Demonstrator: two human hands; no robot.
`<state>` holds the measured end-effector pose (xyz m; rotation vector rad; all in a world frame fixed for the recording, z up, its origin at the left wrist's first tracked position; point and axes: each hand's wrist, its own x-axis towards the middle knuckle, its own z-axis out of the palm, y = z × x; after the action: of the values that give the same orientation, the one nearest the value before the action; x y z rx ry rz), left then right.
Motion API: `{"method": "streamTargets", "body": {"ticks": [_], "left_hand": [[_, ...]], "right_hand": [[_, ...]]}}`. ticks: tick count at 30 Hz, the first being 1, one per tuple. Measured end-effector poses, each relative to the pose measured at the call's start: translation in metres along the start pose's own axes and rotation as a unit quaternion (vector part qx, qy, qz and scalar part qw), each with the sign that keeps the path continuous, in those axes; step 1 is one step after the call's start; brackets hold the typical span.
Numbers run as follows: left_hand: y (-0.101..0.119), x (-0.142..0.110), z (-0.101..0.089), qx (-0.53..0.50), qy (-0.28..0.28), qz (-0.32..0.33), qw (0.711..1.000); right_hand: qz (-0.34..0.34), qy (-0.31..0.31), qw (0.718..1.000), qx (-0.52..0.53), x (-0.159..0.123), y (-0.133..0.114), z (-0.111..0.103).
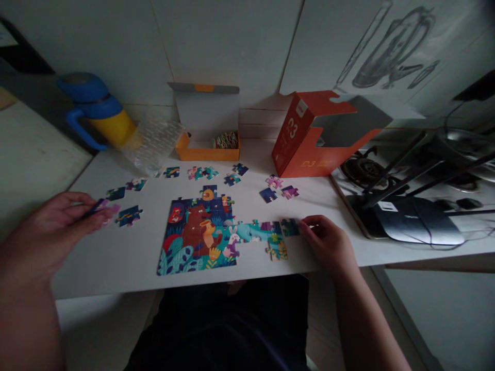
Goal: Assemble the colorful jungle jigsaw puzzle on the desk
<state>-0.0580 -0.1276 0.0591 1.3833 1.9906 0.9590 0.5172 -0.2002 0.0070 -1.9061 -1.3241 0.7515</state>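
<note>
A partly joined jigsaw puzzle (199,232) with a bear, a rabbit and plants lies near the table's front edge. A row of joined pieces stretches right from it. My right hand (327,242) pinches the edge of a dark puzzle piece (290,226) at that row's right end; whether it is locked in cannot be made out. On the left, my left hand (69,216) is closed on a pink and purple puzzle piece (110,210), held over the table. Beside it lies a dark loose piece (129,216). More loose pieces (199,172) are scattered behind the puzzle.
An open orange box (209,154) with patterned contents and a red box (297,139) stand at the back. At back left are a blue and yellow jug (104,113) and clear bubble wrap (154,136). A gas stove (363,165) and a dark device (417,221) sit right.
</note>
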Motion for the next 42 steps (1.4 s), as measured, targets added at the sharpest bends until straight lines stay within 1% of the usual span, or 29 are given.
{"method": "streamTargets", "body": {"ticks": [1,3,6,9,11,13,15,17,21,25,27,30,33,36,37,39,42], "left_hand": [[0.012,-0.010,0.012,-0.045,-0.023,0.004,0.999],[0.034,-0.027,0.036,-0.103,-0.102,0.000,0.990],[0.054,-0.048,0.071,-0.147,-0.208,0.029,0.967],[0.060,-0.061,0.102,-0.178,-0.284,0.068,0.940],[0.059,-0.066,0.119,-0.184,-0.320,0.085,0.925],[0.056,-0.068,0.129,-0.156,-0.351,0.102,0.918],[0.052,-0.068,0.133,-0.125,-0.367,0.117,0.914],[0.049,-0.067,0.134,-0.114,-0.368,0.128,0.914],[0.048,-0.067,0.132,-0.101,-0.364,0.135,0.916],[0.049,-0.067,0.133,-0.083,-0.369,0.146,0.914],[0.049,-0.068,0.133,-0.078,-0.367,0.150,0.915],[0.050,-0.068,0.133,-0.068,-0.353,0.162,0.919],[0.052,-0.070,0.132,-0.063,-0.350,0.170,0.919],[0.055,-0.071,0.132,-0.058,-0.349,0.172,0.919],[0.056,-0.071,0.132,-0.056,-0.347,0.174,0.920],[0.057,-0.072,0.132,-0.053,-0.347,0.178,0.919],[0.058,-0.071,0.131,-0.055,-0.349,0.180,0.918]], "right_hand": [[-0.005,-0.007,1.000,-0.030,0.001,-0.001,0.000],[-0.030,-0.028,0.997,-0.072,0.004,-0.002,-0.002],[-0.080,-0.081,0.988,-0.102,0.011,-0.004,-0.009],[-0.107,-0.126,0.977,-0.134,0.016,-0.007,-0.016],[-0.111,-0.133,0.972,-0.156,0.017,-0.008,-0.019],[-0.098,-0.130,0.972,-0.168,0.015,-0.008,-0.020],[-0.074,-0.129,0.974,-0.172,0.013,-0.005,-0.021],[-0.052,-0.128,0.974,-0.180,0.011,0.000,-0.022],[-0.037,-0.112,0.975,-0.186,0.007,0.007,-0.024],[-0.008,-0.107,0.980,-0.168,0.000,0.008,-0.024],[-0.011,-0.098,0.983,-0.156,-0.004,0.008,-0.024],[-0.030,-0.076,0.988,-0.130,-0.009,0.007,-0.025],[-0.027,-0.052,0.994,-0.088,-0.012,0.005,-0.025],[-0.005,-0.027,1.000,0.014,-0.016,-0.001,-0.022],[0.002,-0.028,0.998,0.053,-0.018,-0.004,-0.020],[0.016,-0.051,0.993,0.104,-0.024,-0.013,-0.013],[0.028,-0.118,0.987,0.107,-0.036,-0.032,0.005]]}}
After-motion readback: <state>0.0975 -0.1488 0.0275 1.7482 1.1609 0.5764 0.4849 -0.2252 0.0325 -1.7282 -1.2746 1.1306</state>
